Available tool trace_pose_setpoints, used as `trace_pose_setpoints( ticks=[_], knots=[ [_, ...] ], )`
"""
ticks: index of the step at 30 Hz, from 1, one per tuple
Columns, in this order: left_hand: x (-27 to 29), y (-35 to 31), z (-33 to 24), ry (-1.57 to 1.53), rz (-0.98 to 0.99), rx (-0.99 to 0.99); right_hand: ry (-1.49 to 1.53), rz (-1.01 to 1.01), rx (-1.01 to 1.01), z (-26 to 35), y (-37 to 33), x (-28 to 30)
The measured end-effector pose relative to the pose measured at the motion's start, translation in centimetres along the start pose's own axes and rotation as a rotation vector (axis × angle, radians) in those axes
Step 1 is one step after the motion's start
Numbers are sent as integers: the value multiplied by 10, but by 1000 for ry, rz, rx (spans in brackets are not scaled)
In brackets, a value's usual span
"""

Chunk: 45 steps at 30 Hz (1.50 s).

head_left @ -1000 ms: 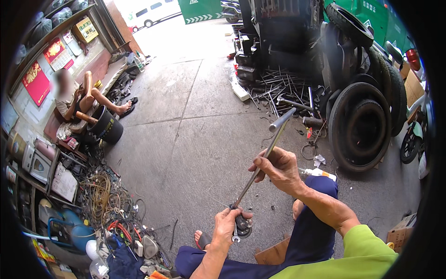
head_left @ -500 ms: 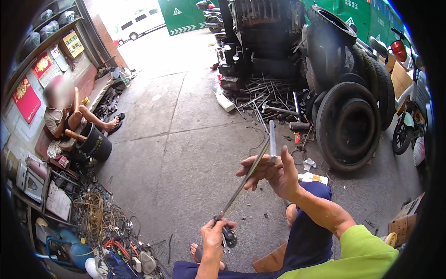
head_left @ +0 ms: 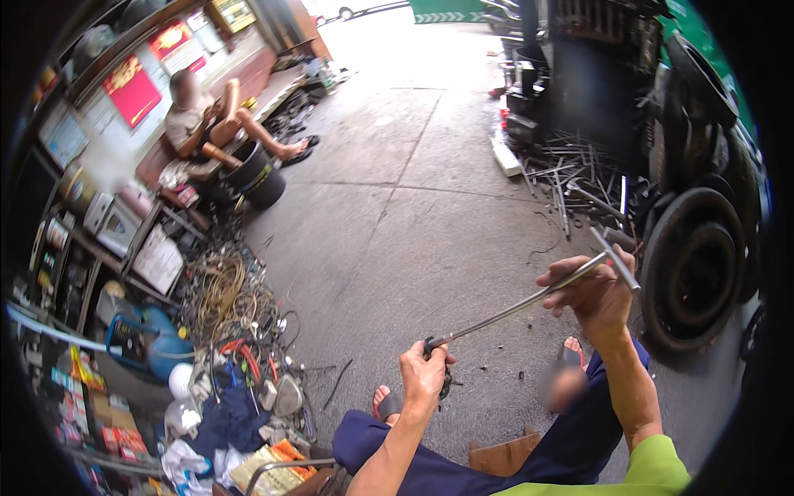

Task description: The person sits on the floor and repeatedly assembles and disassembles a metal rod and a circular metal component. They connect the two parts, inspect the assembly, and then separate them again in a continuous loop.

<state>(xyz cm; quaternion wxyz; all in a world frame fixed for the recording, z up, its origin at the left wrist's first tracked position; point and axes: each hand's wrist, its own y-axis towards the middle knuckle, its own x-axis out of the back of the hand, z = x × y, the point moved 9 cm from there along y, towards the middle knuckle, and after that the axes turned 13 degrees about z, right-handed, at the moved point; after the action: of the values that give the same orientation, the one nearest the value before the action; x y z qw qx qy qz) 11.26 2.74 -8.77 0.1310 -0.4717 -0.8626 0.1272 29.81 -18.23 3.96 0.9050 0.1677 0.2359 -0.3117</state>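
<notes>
My left hand (head_left: pixel 423 374) is closed around a small dark mechanical part (head_left: pixel 447 383), mostly hidden by the fingers. Into or against that part runs the long silver shaft of a T-handle wrench (head_left: pixel 521 309); the exact contact is covered. At the wrench's other end, my right hand (head_left: pixel 597 299) loosely curls about the shaft just below the crossbar, its fingers partly spread. The crossbar slants across the palm and thumb. Both hands are in front of my knees, with the shaft rising from left to right between them.
Tyres and a wheel (head_left: pixel 693 269) lean at the right, near a heap of metal rods (head_left: pixel 571 178). Hoses and cables (head_left: pixel 227 289) spread over the floor at left. Beyond, a seated person (head_left: pixel 203 120) is beside a black bucket (head_left: pixel 254 175). A brown board (head_left: pixel 504 453) lies between my feet.
The view has swung left, showing more of the left-hand clutter. The crossbar has turned from nearly upright to slanting, and the shaft lies flatter. My right fingers are more curled about it.
</notes>
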Motion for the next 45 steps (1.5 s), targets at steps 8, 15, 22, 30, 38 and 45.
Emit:
trace_pose_setpoints(
  ticks=[8,15,22,30,38,45],
  knots=[
    [36,-10,-18,167,-202,-113,-54,-102,-153,-22,-2,18],
    [59,-29,-46,324,-349,-230,-124,-236,-369,-46,-13,40],
    [65,-32,-48,362,-360,-194,-215,-277,-263,-52,-19,69],
    [74,-31,-46,355,-387,-181,-603,-194,-22,-28,-11,57],
    [62,-29,-46,517,-317,-149,-719,-215,52,-8,-19,48],
    [54,-21,-50,510,-191,-102,-828,-192,410,23,-37,18]
  ],
)
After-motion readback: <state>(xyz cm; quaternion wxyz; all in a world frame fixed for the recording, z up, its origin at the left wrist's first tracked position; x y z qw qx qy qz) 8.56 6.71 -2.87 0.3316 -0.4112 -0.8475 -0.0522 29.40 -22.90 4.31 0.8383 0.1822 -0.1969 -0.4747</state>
